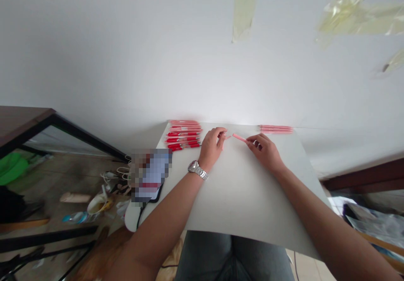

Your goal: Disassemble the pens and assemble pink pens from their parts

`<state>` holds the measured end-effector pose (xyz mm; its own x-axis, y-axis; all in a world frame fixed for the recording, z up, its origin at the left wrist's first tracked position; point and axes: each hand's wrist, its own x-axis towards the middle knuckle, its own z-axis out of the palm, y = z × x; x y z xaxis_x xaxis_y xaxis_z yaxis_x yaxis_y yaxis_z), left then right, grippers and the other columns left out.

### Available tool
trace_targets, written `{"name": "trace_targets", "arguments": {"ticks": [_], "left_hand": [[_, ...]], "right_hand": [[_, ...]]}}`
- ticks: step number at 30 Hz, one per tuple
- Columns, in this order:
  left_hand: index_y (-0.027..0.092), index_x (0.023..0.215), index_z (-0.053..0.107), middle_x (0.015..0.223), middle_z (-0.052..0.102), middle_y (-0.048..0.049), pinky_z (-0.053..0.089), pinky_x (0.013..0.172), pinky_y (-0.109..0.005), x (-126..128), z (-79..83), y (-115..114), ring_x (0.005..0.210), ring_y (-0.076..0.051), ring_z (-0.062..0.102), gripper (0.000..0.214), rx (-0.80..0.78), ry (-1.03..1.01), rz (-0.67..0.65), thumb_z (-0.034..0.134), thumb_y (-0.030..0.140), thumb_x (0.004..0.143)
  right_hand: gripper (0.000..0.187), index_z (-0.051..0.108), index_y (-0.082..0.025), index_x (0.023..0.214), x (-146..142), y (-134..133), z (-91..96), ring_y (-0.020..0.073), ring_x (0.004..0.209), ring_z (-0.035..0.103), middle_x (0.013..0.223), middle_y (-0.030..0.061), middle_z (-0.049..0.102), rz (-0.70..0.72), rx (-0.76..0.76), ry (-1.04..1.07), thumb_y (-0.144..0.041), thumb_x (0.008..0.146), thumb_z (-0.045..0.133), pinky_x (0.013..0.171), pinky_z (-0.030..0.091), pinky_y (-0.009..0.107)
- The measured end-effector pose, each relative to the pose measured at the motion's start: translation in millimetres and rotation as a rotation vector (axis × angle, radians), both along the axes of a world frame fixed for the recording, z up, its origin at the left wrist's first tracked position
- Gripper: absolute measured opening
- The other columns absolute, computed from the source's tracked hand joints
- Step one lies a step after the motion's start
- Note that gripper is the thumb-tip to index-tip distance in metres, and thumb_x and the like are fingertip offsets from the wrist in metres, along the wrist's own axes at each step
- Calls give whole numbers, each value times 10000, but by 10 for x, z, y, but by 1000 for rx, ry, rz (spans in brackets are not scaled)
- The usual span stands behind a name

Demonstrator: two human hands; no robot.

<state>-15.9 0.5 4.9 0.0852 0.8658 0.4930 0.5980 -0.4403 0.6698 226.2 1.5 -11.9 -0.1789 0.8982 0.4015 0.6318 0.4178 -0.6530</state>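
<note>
My right hand (264,149) pinches one end of a thin pink pen barrel (240,137) held just above the white table (240,188). My left hand (213,146), with a metal watch on its wrist, is curled closed close to the barrel's other end; a small pale piece shows at its fingertips, too small to name. A pile of several red pens (184,135) lies just left of my left hand. A short row of pink barrels (275,129) lies at the table's far edge, beyond my right hand.
A phone (150,175) with a cable lies at the table's left edge. A white wall stands right behind the table. Clutter covers the floor at left beside a dark-framed glass table (63,125). Bags and papers lie at lower right.
</note>
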Motion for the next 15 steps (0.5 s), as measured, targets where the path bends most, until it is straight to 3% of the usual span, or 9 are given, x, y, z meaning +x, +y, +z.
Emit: {"name": "trace_targets", "arguments": {"ticks": [10, 15], "left_hand": [[221, 1079, 645, 1116, 736, -87, 589, 923, -323, -13, -9, 7, 1025, -185, 741, 168, -82, -345, -46, 590, 370, 1024], [208, 1024, 649, 1010, 754, -66, 611, 859, -303, 46, -29, 29, 977, -185, 757, 180, -132, -489, -102, 642, 385, 990]], "right_hand": [[336, 728, -230, 1018, -11, -14, 22, 161, 658, 548, 892, 56, 622, 40, -10, 5, -517, 997, 554, 639, 496, 330], [318, 736, -220, 1026, -20, -21, 34, 150, 645, 538, 903, 56, 627, 72, -24, 5, -486, 998, 565, 629, 491, 316]]}}
